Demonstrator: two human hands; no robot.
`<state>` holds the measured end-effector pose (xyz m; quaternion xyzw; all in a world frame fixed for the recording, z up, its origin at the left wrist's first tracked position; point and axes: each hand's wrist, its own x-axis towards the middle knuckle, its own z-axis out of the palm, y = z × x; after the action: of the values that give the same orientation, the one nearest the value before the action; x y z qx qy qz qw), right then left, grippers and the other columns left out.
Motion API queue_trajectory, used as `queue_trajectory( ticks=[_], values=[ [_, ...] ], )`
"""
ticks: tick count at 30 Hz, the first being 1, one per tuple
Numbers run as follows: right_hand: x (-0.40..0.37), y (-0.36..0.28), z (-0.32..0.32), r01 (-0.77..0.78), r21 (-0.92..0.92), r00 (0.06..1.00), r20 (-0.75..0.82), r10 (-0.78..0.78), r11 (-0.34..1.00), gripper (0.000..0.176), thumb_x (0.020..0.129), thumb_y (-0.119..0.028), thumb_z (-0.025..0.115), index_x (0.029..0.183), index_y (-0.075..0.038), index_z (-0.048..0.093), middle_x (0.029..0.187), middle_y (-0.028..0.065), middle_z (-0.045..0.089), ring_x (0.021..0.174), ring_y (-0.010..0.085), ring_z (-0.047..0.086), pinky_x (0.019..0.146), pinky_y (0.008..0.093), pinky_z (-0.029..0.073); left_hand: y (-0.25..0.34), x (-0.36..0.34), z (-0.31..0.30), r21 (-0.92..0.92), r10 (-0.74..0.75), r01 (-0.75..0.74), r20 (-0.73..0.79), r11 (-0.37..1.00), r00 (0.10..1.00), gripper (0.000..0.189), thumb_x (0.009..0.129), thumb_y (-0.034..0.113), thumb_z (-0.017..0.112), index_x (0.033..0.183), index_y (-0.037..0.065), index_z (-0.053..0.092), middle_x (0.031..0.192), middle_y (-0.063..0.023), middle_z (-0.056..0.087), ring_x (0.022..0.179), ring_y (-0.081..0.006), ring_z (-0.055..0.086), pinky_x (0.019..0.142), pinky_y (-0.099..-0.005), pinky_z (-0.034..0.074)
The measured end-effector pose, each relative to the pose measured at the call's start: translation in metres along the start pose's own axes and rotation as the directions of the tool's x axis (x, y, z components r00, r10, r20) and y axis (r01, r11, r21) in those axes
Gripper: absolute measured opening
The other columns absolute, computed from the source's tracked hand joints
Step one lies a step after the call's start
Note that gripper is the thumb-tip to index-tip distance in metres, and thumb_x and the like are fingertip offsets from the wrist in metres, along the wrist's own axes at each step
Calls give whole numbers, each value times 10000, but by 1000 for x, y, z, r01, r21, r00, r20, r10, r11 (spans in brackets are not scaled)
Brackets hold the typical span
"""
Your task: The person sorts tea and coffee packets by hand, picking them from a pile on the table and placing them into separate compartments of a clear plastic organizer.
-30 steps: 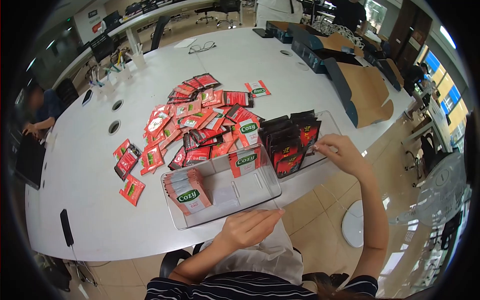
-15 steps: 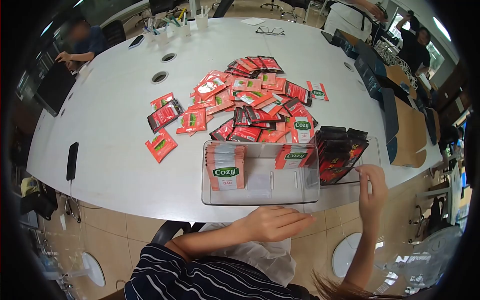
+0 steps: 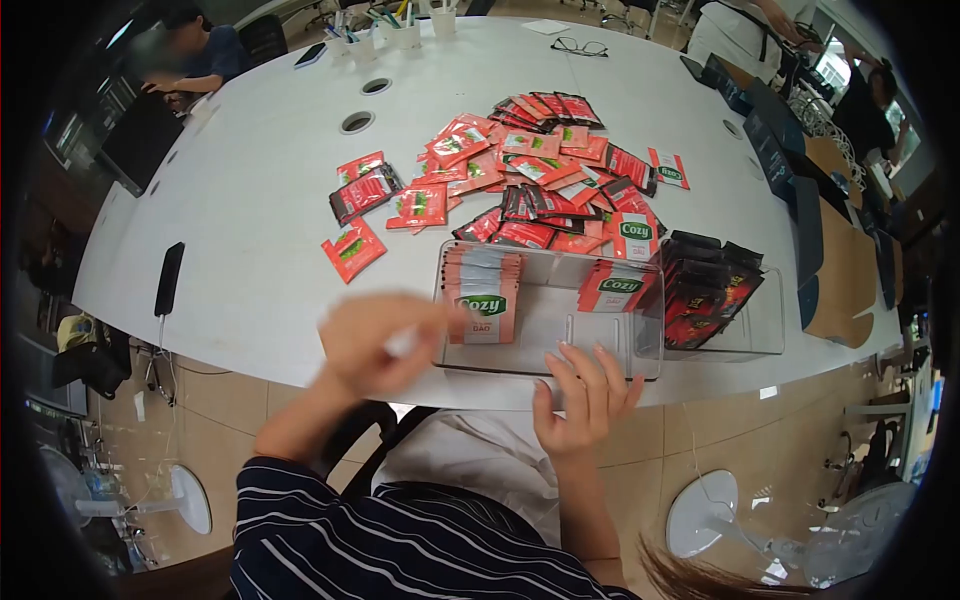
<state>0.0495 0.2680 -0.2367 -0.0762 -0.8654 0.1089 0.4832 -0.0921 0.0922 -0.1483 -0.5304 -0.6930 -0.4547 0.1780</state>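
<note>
My left hand [image 3: 385, 340] is smeared by motion beside the left end of a clear plastic bin [image 3: 550, 375]; its fingers are too blurred to read. At the bin's front wall, my right hand [image 3: 585, 400] has its fingers spread, with nothing in them. Inside the bin, a row of pink Cozy tea sachets [image 3: 482, 305] stands upright on the left, and a smaller group of Cozy sachets [image 3: 618, 288] leans at the right. A second clear bin [image 3: 765, 345], adjoining on the right, holds black-and-red sachets [image 3: 710, 290]. Behind them spreads a loose pile of mixed sachets [image 3: 540, 172].
Dark blue cardboard boxes [image 3: 785, 150] line the table's right side. A black phone [image 3: 170, 278] with a cable lies at left. Eyeglasses [image 3: 580, 47] and cups of pens [image 3: 405, 35] stand far back. Other people are around the table, one seated at the far left [image 3: 215, 55].
My left hand has moved left and up to the bin's left end. My right hand has come left from the second bin to the first bin's front. The view has shifted.
</note>
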Motion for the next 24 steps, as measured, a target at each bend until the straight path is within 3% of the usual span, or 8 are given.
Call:
queue_trajectory(
  ticks=[2,6,9,15,18,19,22,24],
  values=[
    [-5,-2,14,-4,-34,997,-71,1,999,165,842,-311,634,942,-190,683,1029,-16,658,1120,237,521,1118,460,112,-30,20,-15,192,-9,17,-39,981,999,157,811,7,612,954,37,668,896,-56,709,704,-148,662,596,-246,519],
    [-8,3,20,53,-81,992,-106,-61,995,189,859,-313,580,954,-171,662,1013,3,642,1149,265,490,1131,465,84,-95,54,-28,126,-271,254,147,959,951,151,878,56,576,998,32,664,931,-93,699,777,-184,675,649,-273,530],
    [-9,3,20,57,-89,991,-113,-66,994,198,865,-318,568,951,-166,660,992,4,635,1145,268,493,1129,467,91,-131,78,-14,184,-309,268,251,946,918,163,880,62,589,1023,26,656,969,-88,693,858,-193,666,727,-300,527],
    [-10,4,22,51,-100,990,-122,-63,994,191,851,-315,573,948,-171,655,960,1,623,1123,266,505,1124,469,105,-188,113,43,131,-46,-3,369,991,928,333,815,76,620,1147,59,625,1015,-130,674,925,-271,637,845,-358,485],
    [-11,3,23,28,-107,990,-132,-42,994,174,845,-332,589,923,-196,663,952,-11,617,1096,251,524,1117,473,120,-183,125,68,141,-192,140,496,980,847,450,787,64,612,1235,75,568,1044,-147,666,938,-291,636,838,-362,484],
    [-11,2,23,28,-110,990,-133,-42,994,174,845,-332,586,920,-196,664,951,-10,617,1093,251,526,1117,472,123,-181,131,72,184,-154,61,552,981,819,476,786,33,576,1259,80,543,1067,-163,655,963,-303,633,825,-357,490],
    [-10,3,22,58,-115,989,-127,-72,992,186,845,-291,558,941,-162,652,959,11,612,1110,272,507,1120,469,116,-225,132,105,235,-140,23,492,972,860,432,792,29,559,1218,99,582,1062,-153,656,945,-315,632,799,-378,497],
    [-9,3,22,72,-119,988,-126,-87,990,195,845,-272,544,954,-145,645,964,21,609,1119,283,496,1122,469,112,-222,139,104,364,-149,-45,485,930,861,355,799,79,563,1146,123,626,979,-136,666,882,-318,633,750,-399,500]
  ],
)
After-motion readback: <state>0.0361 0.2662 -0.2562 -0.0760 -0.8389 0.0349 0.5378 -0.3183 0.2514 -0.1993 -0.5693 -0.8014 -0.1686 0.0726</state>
